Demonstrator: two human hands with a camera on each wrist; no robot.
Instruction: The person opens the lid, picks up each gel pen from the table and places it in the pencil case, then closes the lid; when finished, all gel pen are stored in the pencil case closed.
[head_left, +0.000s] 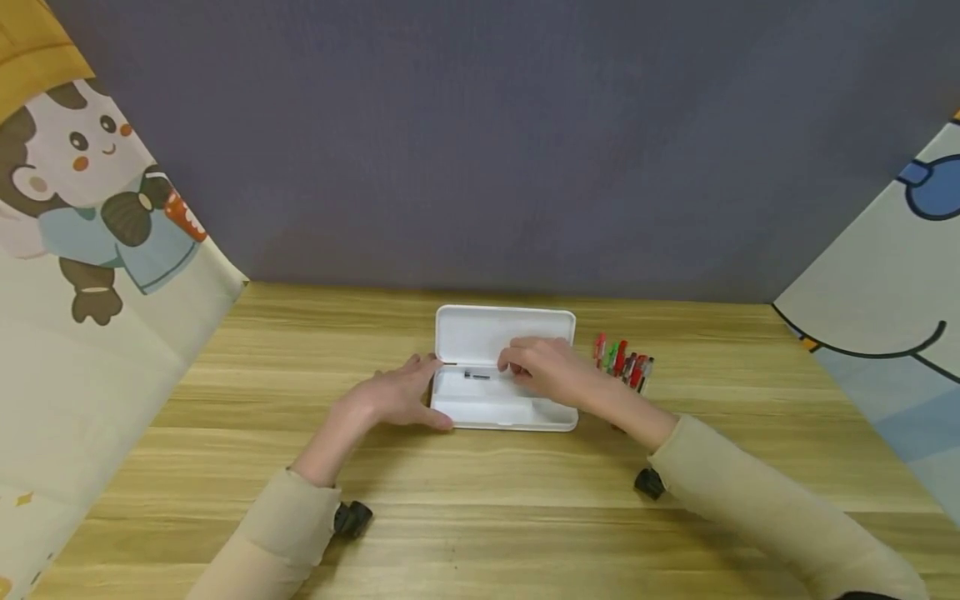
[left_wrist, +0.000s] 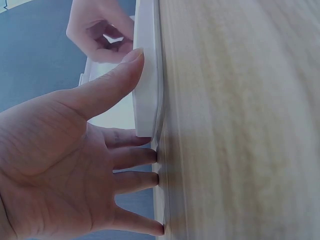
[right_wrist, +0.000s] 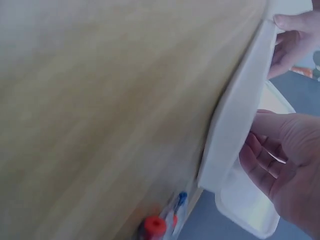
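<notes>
A white pencil case [head_left: 480, 412] lies with its lid [head_left: 472, 333] raised at the back. My left hand [head_left: 397, 396] braces the left end of the case, thumb along the front corner. In the left wrist view its other fingers stretch straight past the end of the case, down to the table. My right hand [head_left: 543, 367] reaches into the case with curled fingers around a slim pen [head_left: 477, 376]. The pen's left end, with a dark tip, shows in the back part of the tray. Its other end is hidden under the hand, and the case wall hides the fingertips in the right wrist view.
Several pens [head_left: 622, 362] with red, green and dark parts lie on the wooden table [head_left: 480, 517] to the right of the case, close to the right forearm. A grey panel [head_left: 480, 167] rises behind the table, with printed cloths at both sides.
</notes>
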